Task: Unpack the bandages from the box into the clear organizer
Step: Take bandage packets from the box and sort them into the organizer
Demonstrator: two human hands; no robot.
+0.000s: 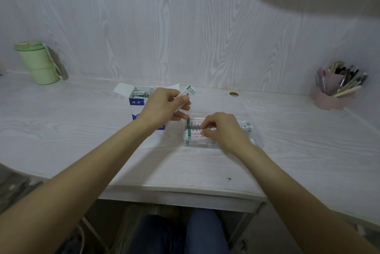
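Your left hand point(164, 103) is raised just above the desk, its thumb and fingers pinching a small stack of white paper-wrapped bandage strips with green printed ends point(188, 93); the strips stick out up and to the right from between your fingertips. That hand hangs in front of the open blue-and-white cardboard box point(138, 102), hiding much of the box's right side.

Your right hand point(223, 128) is lower, resting over the clear plastic rectangular organizer point(258, 140). Its fingers are curled down onto the wrapped bandages already lying in the organizer point(193, 123), fingertips touching the top strips near the middle; whether they pinch one or only press on it, you cannot tell from here. The bandages lie flat in two rows, lengthwise left to right.

The box stands upright just left of the organizer, its flaps open, with more wrapped bandages point(140, 93) visible inside.

Both sit on the pale wood-grain desk point(82, 130), near its front edge. Far to the left, against the wall, stands a light green lidded cup with a cord loop point(38, 62). Far to the right is a pink holder crammed with pens and pencils point(337, 89). A small brown spot point(234, 94) marks the desk behind the organizer.
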